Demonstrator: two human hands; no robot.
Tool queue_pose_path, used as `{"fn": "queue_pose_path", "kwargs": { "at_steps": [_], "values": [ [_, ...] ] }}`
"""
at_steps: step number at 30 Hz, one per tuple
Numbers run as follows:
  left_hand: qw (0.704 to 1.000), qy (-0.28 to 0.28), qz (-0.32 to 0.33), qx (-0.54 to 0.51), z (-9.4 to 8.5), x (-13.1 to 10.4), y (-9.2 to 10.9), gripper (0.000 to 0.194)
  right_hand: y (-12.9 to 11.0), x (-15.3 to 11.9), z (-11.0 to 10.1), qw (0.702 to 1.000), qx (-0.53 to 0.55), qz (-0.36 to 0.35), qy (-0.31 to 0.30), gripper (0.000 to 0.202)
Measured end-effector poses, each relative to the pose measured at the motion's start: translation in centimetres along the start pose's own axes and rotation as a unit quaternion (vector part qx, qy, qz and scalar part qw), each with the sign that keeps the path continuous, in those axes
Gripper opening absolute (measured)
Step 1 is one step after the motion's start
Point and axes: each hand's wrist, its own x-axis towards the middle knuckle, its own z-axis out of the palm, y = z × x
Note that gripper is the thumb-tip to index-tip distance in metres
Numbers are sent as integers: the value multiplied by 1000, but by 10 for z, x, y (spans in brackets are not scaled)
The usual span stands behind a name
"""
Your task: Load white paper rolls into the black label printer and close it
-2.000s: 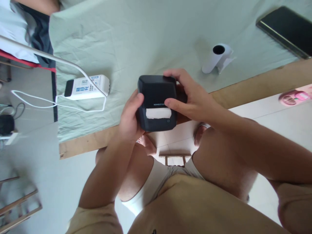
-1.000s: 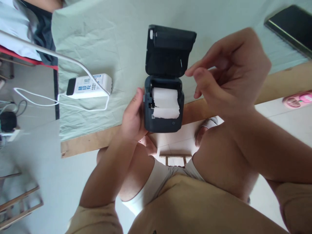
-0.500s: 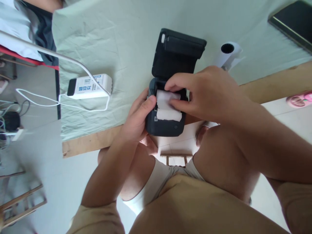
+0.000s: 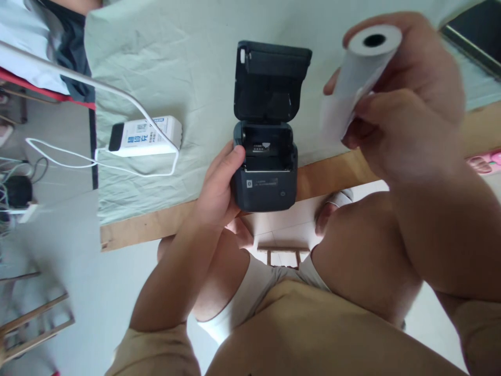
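A dark portable label printer [image 4: 266, 190] is in the middle, at the table's front edge. Its lid [image 4: 272, 81] stands raised, and the paper bay shows no roll inside. My left hand [image 4: 221, 185] is closed around the printer's left side, thumb on the rim of the bay. To the right, my right hand [image 4: 415, 99] grips a white paper roll [image 4: 352, 73] with a dark hollow core. A loose flap of paper hangs from the roll's lower end, near my fingertips. Part of the roll is hidden by the hand.
On the left of the green tablecloth [image 4: 207, 62] lies a white power bank [image 4: 146, 136] with a white cable [image 4: 133, 104] running off left. A dark flat object [image 4: 475, 39] rests at the far right. The wooden table edge [image 4: 152, 230] runs along the front.
The paper has come out of the printer's bay. My right hand has moved up and right and now holds a roll where one stood on the table. The printer has shifted slightly.
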Motion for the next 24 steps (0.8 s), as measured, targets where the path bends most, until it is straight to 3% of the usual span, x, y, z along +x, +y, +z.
{"fn": "queue_pose_path", "kwargs": {
  "at_steps": [2,4,8,14,16,20,22,24],
  "values": [
    [1000,-5,-8,2,0,1,1,37,11,1,-3,999,-19,31,-8,22],
    [1000,-8,-7,1,1,0,2,38,20,2,-5,994,-110,28,-10,15],
    [1000,-1,-9,-1,1,0,1,37,36,4,-14,949,-311,-38,-29,25],
    [1000,0,3,-11,1,1,1,31,57,2,-18,921,-374,-36,-100,45],
    [1000,-6,4,-15,2,1,2,29,49,-3,-19,913,-395,-63,-80,47],
    [1000,-14,-1,-24,3,0,4,30,24,-6,-33,885,-421,-197,39,31],
    [1000,-13,3,-22,3,1,4,28,27,0,-46,885,-424,-186,48,40],
    [1000,-12,5,-17,2,2,4,26,43,8,-59,895,-424,-138,14,53]
  ]
}}
